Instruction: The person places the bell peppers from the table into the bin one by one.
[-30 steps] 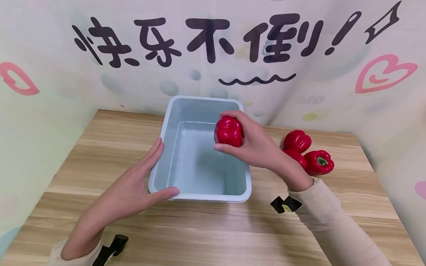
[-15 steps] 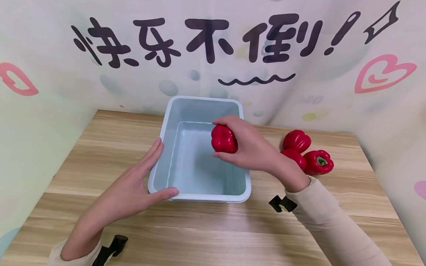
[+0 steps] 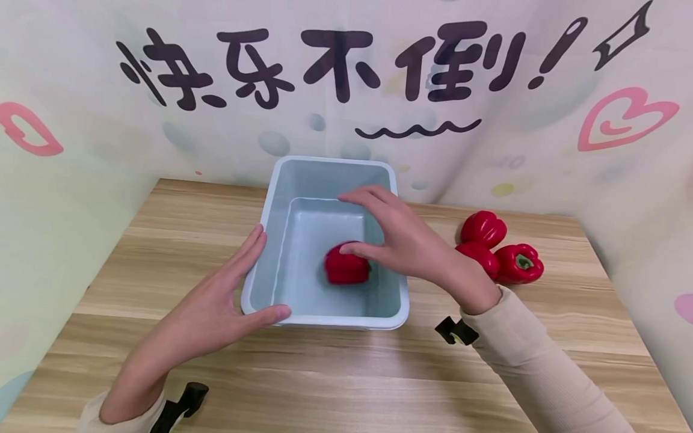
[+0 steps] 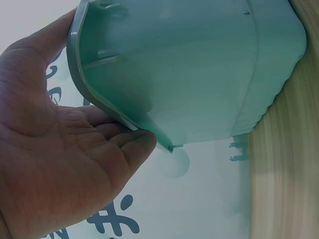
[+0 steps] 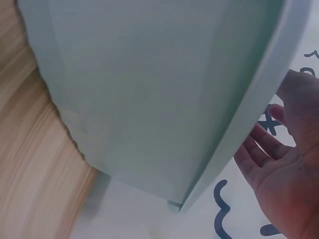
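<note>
A pale blue plastic tub (image 3: 330,161) stands on the wooden table. One red bell pepper (image 3: 346,272) lies loose on the tub's floor near the front. My right hand (image 3: 400,237) hovers just above it with fingers spread, holding nothing. My left hand (image 3: 227,300) rests flat against the tub's front left corner, thumb along the front rim. In the left wrist view the palm (image 4: 65,164) cups the tub's corner (image 4: 199,74). The right wrist view shows the tub's outer wall (image 5: 149,99) and my spread fingers (image 5: 284,169) past the rim.
Three more red peppers lie together on the table right of the tub: one at the back (image 3: 483,228), one partly hidden by my wrist (image 3: 479,255), one showing its green stem (image 3: 518,263). A printed backdrop (image 3: 346,78) walls in the table behind and at both sides.
My right hand carried the pepper down over the tub and let it go; the pepper now lies on the tub's floor. The left hand has stayed at the corner.
</note>
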Motion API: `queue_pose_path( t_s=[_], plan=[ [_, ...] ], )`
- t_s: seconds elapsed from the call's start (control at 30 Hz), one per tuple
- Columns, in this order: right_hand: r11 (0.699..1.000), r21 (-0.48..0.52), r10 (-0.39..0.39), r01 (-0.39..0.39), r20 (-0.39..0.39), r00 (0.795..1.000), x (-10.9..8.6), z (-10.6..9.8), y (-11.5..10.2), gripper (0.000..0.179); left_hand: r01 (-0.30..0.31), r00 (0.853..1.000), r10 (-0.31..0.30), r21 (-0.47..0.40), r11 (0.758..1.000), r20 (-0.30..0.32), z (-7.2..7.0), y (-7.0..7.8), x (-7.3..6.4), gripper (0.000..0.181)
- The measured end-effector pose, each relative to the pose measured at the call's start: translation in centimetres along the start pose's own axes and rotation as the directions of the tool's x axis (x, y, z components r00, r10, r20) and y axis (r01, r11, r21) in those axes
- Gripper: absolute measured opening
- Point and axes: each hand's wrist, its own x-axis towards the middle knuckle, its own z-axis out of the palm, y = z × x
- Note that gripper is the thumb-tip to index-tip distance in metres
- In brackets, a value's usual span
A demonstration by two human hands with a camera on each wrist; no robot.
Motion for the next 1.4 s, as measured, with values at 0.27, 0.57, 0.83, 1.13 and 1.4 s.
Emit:
queue_pose_path(
  t_s=[0.27,0.57,0.83,1.13,1.4],
  plan=[
    [1.000,-0.006,-0.017,0.017,-0.016,1.000,-0.2,-0.1,-0.3,0.068,-0.005,1.000,0.005,0.013,1.000,-0.008,0.0,-0.1,0.2,0.115],
    [0.999,-0.034,0.031,-0.031,-0.009,0.999,-0.9,-0.5,-0.4,0.066,-0.008,1.000,0.009,0.013,1.000,-0.010,0.1,-0.1,0.2,0.115],
    [0.996,0.003,0.085,-0.085,-0.053,0.995,-2.5,-0.6,0.3,0.064,-0.009,1.000,0.009,0.023,1.000,-0.010,0.1,-0.1,0.3,0.115],
    [0.983,0.112,0.161,-0.149,-0.108,0.981,-4.7,-0.7,1.2,0.067,-0.002,1.000,0.002,0.041,0.999,-0.001,0.0,-0.1,0.3,0.115],
    [0.973,0.142,0.210,-0.180,-0.234,0.949,-6.3,-1.0,1.9,0.067,0.017,1.000,-0.017,0.038,0.999,0.002,0.0,0.0,0.0,0.114]
  ],
)
